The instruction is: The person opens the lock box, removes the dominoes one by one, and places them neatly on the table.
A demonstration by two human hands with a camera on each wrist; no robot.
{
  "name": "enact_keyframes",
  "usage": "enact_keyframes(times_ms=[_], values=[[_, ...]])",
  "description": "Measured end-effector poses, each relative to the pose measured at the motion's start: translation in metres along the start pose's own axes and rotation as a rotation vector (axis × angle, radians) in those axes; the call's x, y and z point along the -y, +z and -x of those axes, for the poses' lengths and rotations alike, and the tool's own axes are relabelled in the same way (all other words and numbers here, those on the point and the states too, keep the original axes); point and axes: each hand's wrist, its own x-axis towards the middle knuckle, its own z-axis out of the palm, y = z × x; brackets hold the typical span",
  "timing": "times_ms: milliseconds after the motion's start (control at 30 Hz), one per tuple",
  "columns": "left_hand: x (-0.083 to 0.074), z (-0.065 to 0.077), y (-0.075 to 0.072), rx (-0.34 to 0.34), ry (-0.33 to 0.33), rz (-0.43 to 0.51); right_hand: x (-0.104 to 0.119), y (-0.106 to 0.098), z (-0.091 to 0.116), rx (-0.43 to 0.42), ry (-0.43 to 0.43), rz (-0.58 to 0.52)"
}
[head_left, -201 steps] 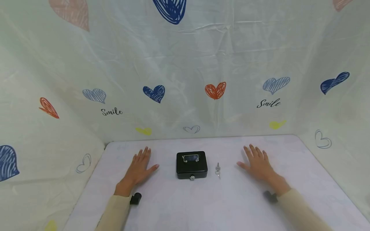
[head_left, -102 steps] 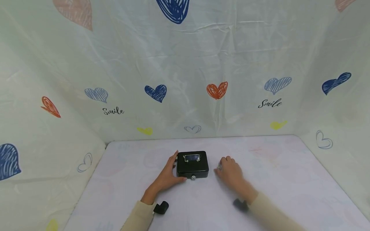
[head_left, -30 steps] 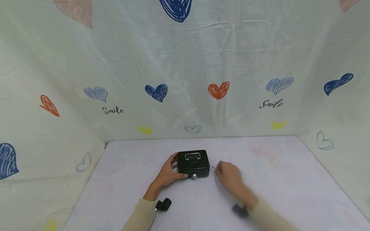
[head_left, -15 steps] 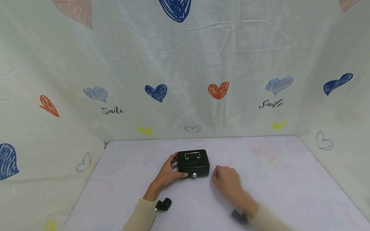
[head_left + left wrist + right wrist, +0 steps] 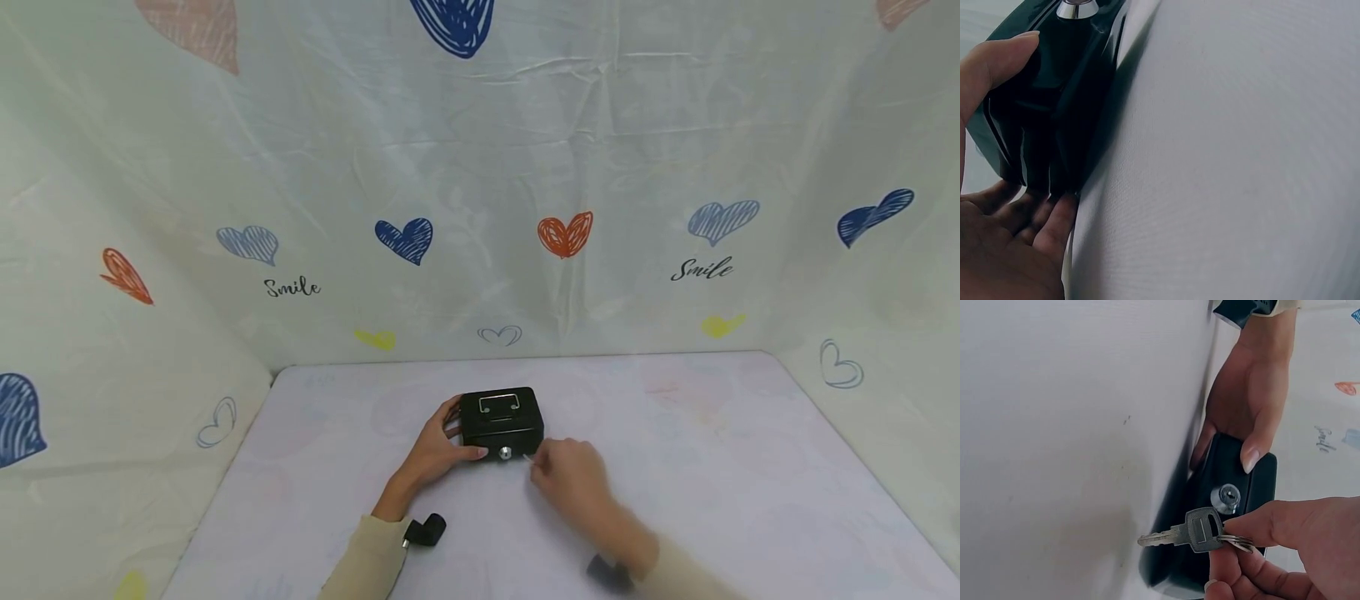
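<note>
A black metal cash box [image 5: 501, 429], lid down with a wire handle [image 5: 499, 405] on top, sits on the white table. My left hand [image 5: 431, 452] grips its left end, thumb on the front face and fingers around the side, as the left wrist view shows. The round silver lock [image 5: 1226, 498] is on the box's front, its keyhole in sight. Just in front of the box's right corner, my right hand [image 5: 573, 483] pinches a small key [image 5: 1200, 531] by its head and key ring [image 5: 1238, 542]. The key's blade points away from the fingertips, apart from the lock.
A pale cloth printed with hearts [image 5: 405, 242] and the word Smile hangs behind the table [image 5: 360, 400] and along both sides. A black wrist camera [image 5: 425, 530] is strapped on the left wrist, another [image 5: 609, 573] on the right.
Both hands lay spread on the table at first. The left hand took hold of the cash box; the right picked up the keys beside it and moved left and nearer to the box's front.
</note>
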Motion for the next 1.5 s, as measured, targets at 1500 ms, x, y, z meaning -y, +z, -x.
enact_keyframes(times_ms=[1500], values=[[-0.001, 0.001, 0.003, -0.012, 0.012, 0.030, 0.035, 0.018, -0.009, -0.074, 0.007, 0.126]])
